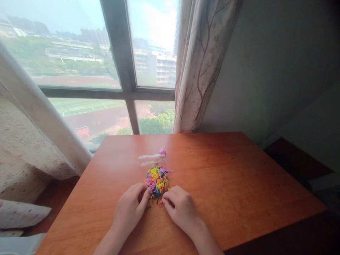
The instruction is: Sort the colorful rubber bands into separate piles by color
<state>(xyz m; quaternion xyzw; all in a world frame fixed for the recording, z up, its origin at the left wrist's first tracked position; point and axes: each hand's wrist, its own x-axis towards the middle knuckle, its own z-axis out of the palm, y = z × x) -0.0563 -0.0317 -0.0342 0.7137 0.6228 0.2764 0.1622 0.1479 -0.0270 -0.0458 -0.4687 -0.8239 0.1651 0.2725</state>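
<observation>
- Worktop (233,187): beneath both your hands.
- Left hand (131,203), right hand (182,203): fingers curled; I cannot tell if either grips anything.
- Colourful pile (157,177): nearer the worktop's left edge; you seem to be picking at it.
- Red bit (160,204): likely calls for light pinching.

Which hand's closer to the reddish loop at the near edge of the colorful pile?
Right. The right hand is just to the right of the reddish loop, contact unclear; the left hand is farther off, at the left side of the pile.
</observation>
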